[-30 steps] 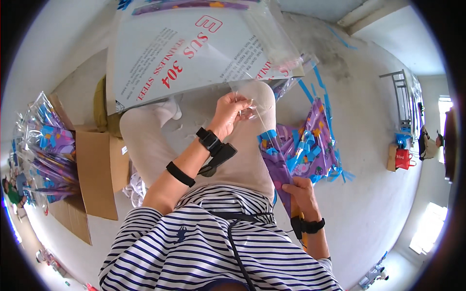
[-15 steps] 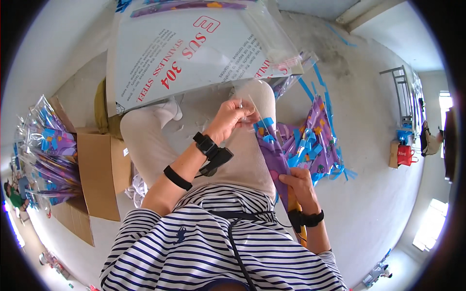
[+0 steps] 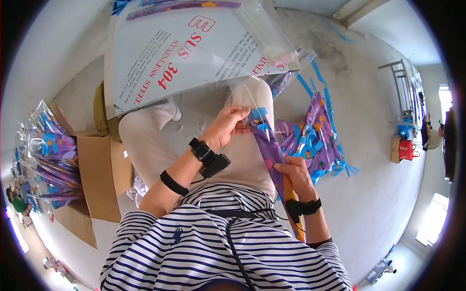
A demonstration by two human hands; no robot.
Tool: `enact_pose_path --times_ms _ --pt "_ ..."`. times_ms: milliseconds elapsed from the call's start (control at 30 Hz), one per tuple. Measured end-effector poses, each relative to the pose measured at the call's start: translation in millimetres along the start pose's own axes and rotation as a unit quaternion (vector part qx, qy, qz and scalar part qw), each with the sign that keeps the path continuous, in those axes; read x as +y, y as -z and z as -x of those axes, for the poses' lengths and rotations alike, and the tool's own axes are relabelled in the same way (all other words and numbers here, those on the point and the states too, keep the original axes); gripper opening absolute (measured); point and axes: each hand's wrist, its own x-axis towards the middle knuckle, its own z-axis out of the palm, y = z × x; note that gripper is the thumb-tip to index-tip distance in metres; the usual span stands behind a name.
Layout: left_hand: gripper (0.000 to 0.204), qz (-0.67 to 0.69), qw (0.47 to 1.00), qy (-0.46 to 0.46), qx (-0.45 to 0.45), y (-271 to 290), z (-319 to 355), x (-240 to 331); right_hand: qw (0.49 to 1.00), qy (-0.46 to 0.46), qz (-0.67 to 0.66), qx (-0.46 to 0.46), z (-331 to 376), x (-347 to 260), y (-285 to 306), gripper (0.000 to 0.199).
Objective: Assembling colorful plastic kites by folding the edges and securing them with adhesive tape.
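Observation:
My left hand [image 3: 224, 127] pinches the blue-tipped top end of a long purple packet [image 3: 270, 151] that lies along my right thigh. My right hand [image 3: 293, 173] grips the same packet lower down, near its middle. A thin clear plastic sleeve [image 3: 252, 99] stands just above my left fingers. Black bands sit on both wrists. To the right of my knee, on the floor, lies a heap of purple packets with blue tabs [image 3: 315, 136].
A large white printed sheet under clear plastic [image 3: 189, 53] lies ahead of my knees. A brown cardboard box [image 3: 99, 177] stands at my left, with several bagged purple packets [image 3: 48, 155] beyond it. A metal rack [image 3: 405, 92] and a red bag [image 3: 403, 148] are at the far right.
My right hand rose from the floor heap and brought a purple packet up onto my thigh. My left hand now grips the packet's blue top end.

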Motion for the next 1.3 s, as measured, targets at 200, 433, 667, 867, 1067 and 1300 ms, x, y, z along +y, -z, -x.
enact_pose_path --times_ms 200,433,667,867,1067,1300 --pt "0.022 -0.037 0.998 0.034 -0.024 -7 8 -5 0.999 -0.001 -0.026 -0.025 -11 -9 -2 0.010" --pt "0.025 0.016 0.994 0.058 -0.090 -21 30 -36 0.995 0.038 -0.094 -0.022 -15 -24 -3 0.024" --pt "0.046 -0.058 0.989 0.075 -0.111 -1 16 2 0.990 0.051 -0.116 -0.058 -1 -12 17 0.037" --pt "0.037 0.168 0.981 -0.096 -0.023 64 -14 112 0.996 0.019 -0.031 -0.076 32 -30 14 0.035" --pt "0.028 0.059 0.945 -0.322 0.016 130 -5 255 0.995 0.047 0.062 -0.060 12 -64 -7 0.028" --pt "0.033 0.093 0.919 -0.384 0.005 164 54 344 0.981 0.093 -0.001 -0.172 -40 -131 -59 0.031"
